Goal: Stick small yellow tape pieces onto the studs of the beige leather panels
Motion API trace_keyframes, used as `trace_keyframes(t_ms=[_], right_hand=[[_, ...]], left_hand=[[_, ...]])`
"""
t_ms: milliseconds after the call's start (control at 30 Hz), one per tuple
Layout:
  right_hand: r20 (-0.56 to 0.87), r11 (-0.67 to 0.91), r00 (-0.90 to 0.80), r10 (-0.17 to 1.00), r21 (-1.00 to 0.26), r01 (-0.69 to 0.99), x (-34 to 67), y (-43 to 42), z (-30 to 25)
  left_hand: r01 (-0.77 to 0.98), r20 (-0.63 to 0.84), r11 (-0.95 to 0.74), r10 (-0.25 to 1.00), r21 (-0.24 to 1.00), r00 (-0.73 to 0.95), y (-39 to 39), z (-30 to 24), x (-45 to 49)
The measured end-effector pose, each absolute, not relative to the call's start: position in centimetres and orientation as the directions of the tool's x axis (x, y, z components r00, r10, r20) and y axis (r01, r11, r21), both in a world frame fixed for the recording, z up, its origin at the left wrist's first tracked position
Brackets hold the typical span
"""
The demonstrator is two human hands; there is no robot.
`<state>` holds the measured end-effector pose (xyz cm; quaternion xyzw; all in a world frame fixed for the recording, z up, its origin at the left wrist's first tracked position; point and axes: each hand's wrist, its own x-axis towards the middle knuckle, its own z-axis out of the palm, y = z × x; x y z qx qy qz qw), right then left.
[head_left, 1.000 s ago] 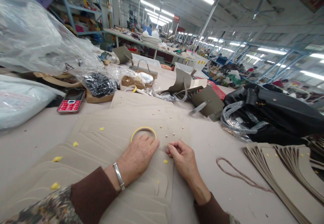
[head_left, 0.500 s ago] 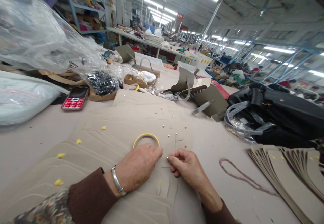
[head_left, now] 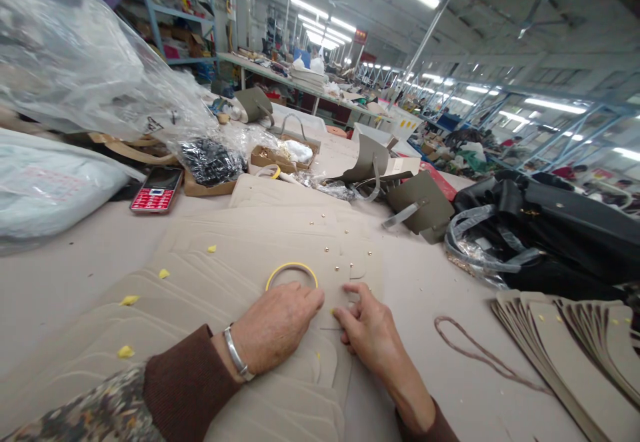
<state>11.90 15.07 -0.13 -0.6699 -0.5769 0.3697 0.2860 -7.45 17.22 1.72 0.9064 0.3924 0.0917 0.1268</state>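
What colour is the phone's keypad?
Red with pale key markings on the phone, in the head view.

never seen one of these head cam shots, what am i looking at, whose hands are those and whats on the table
All three pictures come from a camera worn on a person's head, looking down at their own hands. The left hand, with a metal bangle on its wrist, lies flat on a stack of beige panels beside a thin yellow ring. The right hand rests its fingers on the panels near small gold studs. Neither hand visibly holds anything. Also on the pale table are a red phone and olive pieces.
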Motion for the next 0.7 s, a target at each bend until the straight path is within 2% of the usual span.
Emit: trace_keyframes(t_ms=[67, 133, 333, 500, 600, 700], right_hand=[[-0.233, -0.237, 0.070, 0.970, -0.842, 0.485, 12.2, 14.8, -0.1], [-0.242, -0.230, 0.043, 0.969, -0.832, 0.505, 12.4, 14.5, 0.0], [0.049, 0.054, -0.030, 0.998, -0.640, 0.766, 11.5, 14.3, -0.1], [0.098, 0.098, -0.051, 0.994, -0.568, 0.817, 10.7, 15.0, -0.3], [0.065, 0.100, -0.077, 0.995, -0.589, 0.802, 11.1, 15.1, 0.2], [-0.075, 0.078, -0.168, 0.983, -0.655, 0.752, 11.9, 14.9, 1.0]], left_hand=[[0.687, 0.056, -0.658, 0.733, 0.309, 0.677, 17.2, 1.8, -7.5], [0.684, 0.049, -0.658, 0.731, 0.315, 0.681, 17.2, 1.9, -7.6], [0.681, 0.059, -0.670, 0.724, 0.295, 0.687, 17.3, 1.8, -7.5], [0.669, 0.091, -0.676, 0.721, 0.309, 0.687, 17.1, 1.9, -7.4], [0.647, 0.131, -0.670, 0.724, 0.363, 0.677, 17.0, 1.9, -7.8], [0.597, 0.200, -0.679, 0.715, 0.428, 0.670, 17.3, 1.7, -8.2]])
